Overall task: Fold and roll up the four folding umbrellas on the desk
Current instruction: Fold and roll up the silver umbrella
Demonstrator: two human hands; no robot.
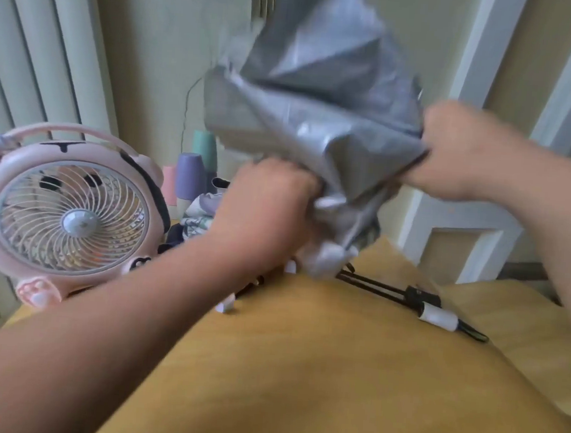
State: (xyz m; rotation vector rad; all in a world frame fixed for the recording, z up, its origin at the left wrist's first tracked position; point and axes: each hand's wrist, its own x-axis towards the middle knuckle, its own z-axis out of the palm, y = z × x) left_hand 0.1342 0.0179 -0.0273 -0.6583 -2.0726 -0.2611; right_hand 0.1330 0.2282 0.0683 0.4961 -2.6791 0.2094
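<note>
Pale wall is filling the background, curtains hanging far left, a white door frame standing far right. A pink fan is sitting at the left, with pastel cups standing behind it. Beside them a patterned bundle is lying (possibly another umbrella, can't tell).

The left hand is gripping the gathered lower end of the silver umbrella, fingers curled tight round bunched fabric. The umbrella is being held in the air between both hands, canopy collapsed but loose and crumpled, the frame blurring it. The right hand is clamping the canopy's right edge in a closed fist.

Under all this a yellow umbrella is lying spread across the foreground, one black rib with a white tip sticking out on its right side. It's looking not yet folded.

My read: this is the pleat-sorting step before rolling. To do it well:
- left hand should be staying low as the anchor, near the shaft
- right hand should be pulling each panel out flat, laying every one the same way round
- only then be wrapping tight, keeping tension so the roll isn't springing open
- watch the ribs, since fabric is probably snagging easily there
</note>
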